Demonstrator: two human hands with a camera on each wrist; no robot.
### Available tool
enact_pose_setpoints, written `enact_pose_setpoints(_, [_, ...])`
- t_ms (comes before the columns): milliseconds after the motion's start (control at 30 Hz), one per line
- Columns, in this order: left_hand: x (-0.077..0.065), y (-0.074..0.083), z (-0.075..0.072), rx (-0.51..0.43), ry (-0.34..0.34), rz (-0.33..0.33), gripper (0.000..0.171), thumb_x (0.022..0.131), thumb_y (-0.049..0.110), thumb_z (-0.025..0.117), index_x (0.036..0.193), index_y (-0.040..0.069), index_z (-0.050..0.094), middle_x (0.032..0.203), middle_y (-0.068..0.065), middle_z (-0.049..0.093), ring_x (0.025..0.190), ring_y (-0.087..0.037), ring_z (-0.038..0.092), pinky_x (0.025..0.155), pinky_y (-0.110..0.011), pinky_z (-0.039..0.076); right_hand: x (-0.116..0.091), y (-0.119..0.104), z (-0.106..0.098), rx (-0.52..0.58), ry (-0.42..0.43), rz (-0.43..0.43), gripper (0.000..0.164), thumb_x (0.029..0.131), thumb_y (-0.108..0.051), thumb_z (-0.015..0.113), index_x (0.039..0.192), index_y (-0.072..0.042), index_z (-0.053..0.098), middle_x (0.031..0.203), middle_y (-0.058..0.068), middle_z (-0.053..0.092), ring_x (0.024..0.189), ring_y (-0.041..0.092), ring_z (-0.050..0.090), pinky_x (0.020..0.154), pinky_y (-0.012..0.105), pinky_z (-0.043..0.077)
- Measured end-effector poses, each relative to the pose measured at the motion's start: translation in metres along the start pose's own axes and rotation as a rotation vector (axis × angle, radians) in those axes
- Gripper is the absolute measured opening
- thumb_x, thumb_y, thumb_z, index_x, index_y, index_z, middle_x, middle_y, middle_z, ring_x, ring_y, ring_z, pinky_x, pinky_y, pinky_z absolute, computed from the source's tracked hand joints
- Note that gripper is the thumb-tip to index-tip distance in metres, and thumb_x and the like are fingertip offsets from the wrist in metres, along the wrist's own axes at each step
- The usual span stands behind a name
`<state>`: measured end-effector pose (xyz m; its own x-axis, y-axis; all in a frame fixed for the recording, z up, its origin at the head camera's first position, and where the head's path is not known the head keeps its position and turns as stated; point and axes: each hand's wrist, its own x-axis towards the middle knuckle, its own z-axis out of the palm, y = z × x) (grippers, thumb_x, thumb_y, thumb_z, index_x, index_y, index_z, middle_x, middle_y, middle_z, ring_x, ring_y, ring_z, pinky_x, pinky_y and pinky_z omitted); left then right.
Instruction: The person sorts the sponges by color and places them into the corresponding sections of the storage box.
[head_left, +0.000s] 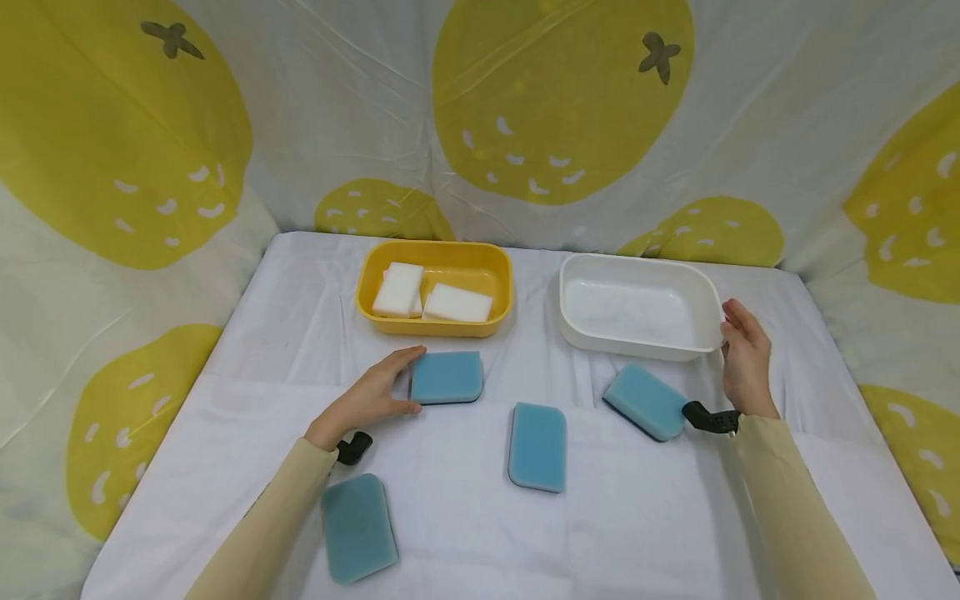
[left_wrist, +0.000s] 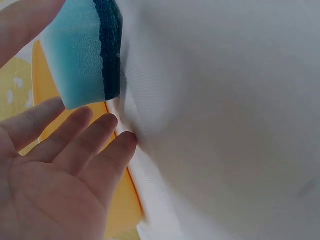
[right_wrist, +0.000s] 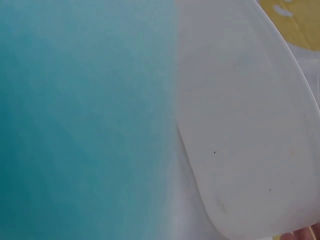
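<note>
A big cloth [head_left: 360,108] with yellow fruit shapes hangs across the top of the frame. Below it is a table [head_left: 450,533] with a white sheet. A white tub [head_left: 637,304] sits right of the middle, and a yellow tub [head_left: 468,265] sits left of it. The left hand [head_left: 375,392] is loose, its thumb and fingers spread around one end of a blue sponge [head_left: 447,377], just left of the middle. The right hand [head_left: 746,354], on the right side, has loose fingers at the end of the white tub. Three more blue sponges [head_left: 537,447] lie near the middle, right of the middle and lower left. White blocks [head_left: 458,303] lie in the yellow tub.
</note>
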<state>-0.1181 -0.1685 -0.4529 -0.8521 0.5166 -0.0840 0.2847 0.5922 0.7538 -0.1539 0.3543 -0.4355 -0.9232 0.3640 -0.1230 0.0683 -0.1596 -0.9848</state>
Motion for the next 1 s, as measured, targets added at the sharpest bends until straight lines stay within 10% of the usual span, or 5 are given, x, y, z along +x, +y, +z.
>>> enact_pose_setpoints(600, [0.004,0.003,0.003,0.052,0.012,-0.008,0.079,0.081,0.007,0.077,0.146,0.0,0.033,0.144,-0.021,0.038,0.127,-0.035,0.042,0.103,-0.047,0.038,0.0,0.0,-0.007,-0.01,-0.123,0.049,0.053,0.104,-0.005,0.032,0.153,-0.006,0.013,0.158,0.005,0.014,0.139,0.011,0.022,0.11,0.02,0.02])
enact_pose_setpoints(1000, [0.016,0.028,-0.004,0.076,0.016,0.138,0.075,0.081,0.005,0.076,0.144,-0.003,0.036,0.143,-0.019,0.041,0.125,-0.035,0.045,0.102,-0.047,0.039,0.001,-0.002,-0.01,-0.025,-0.125,0.094,0.053,0.104,-0.007,0.032,0.154,-0.01,0.014,0.159,0.0,0.014,0.141,0.01,0.019,0.111,0.025,0.016])
